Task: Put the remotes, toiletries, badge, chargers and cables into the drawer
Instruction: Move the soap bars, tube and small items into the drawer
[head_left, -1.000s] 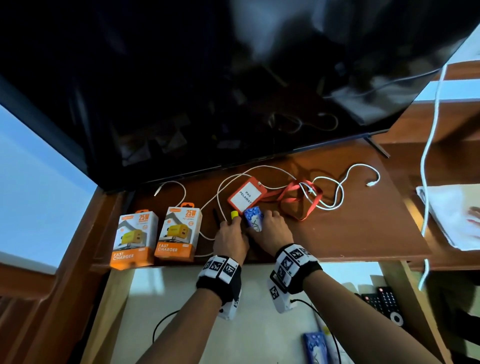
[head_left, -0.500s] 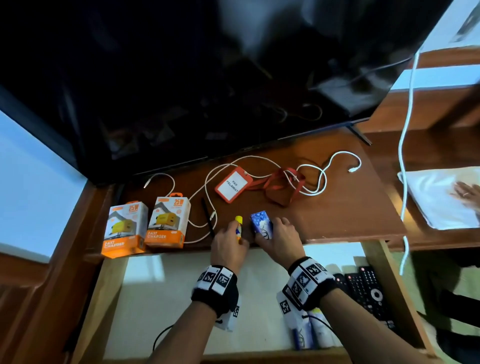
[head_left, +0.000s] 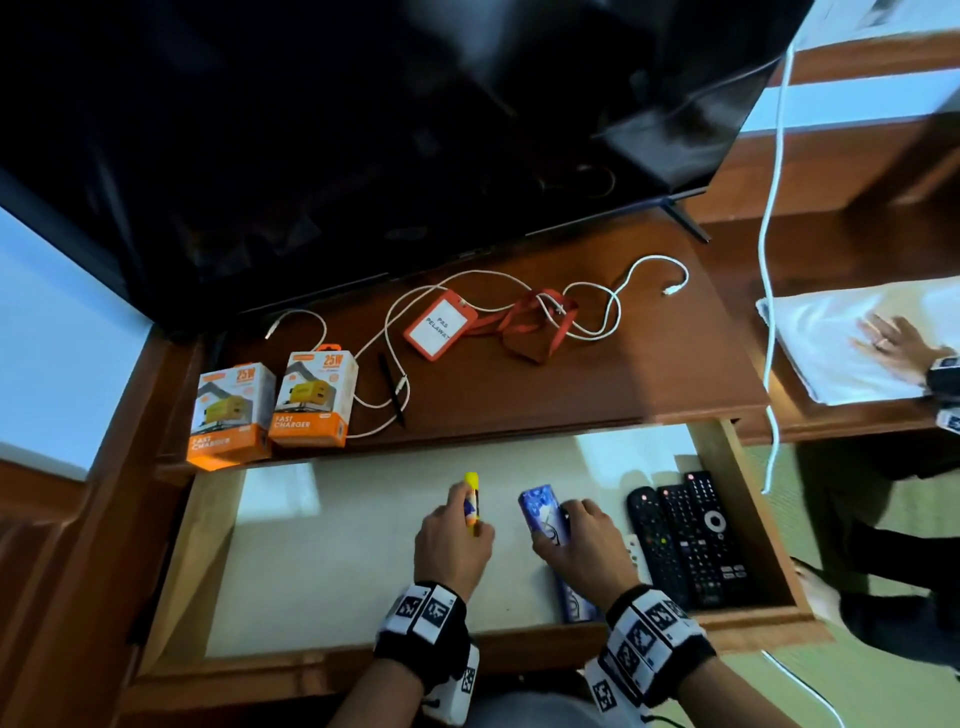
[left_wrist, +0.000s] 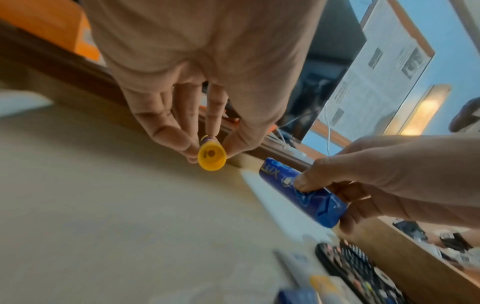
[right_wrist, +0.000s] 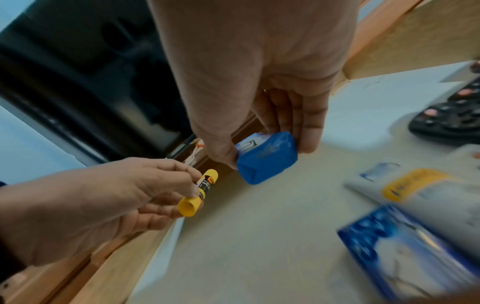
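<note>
While both hands are hovering over the open drawer (head_left: 748, 499), each is carrying one small toiletry, which looks like a way of halving the trips from the shelf above. The left hand (head_left: 452, 540) is pinching a small yellow-capped tube (head_left: 471, 501) between thumb and fingertips (left_wrist: 187, 144), a light hold that suits so thin a thing and should let it be laid down wherever there is room. The right hand (head_left: 576, 540) is wrapping its thumb and fingers (right_wrist: 309, 127) around a blue Lux soap packet (head_left: 543, 514), gripping it by the long sides so the flat face is turned down toward the drawer floor. Both items are hanging above the pale liner, not yet resting on it as far as I can tell. Three black remotes (head_left: 685, 535) are lying side by side against the drawer's right wall, and another blue packet (head_left: 574, 603) with a pale tube (right_wrist: 420, 189) is lying just left of them, so the toiletries seem to be gathering in a group there. On the shelf, two boxed chargers (head_left: 275, 405), the red-cased badge (head_left: 441, 325) with its lanyard and the white cables (head_left: 597, 306) are waiting their turn.
</note>
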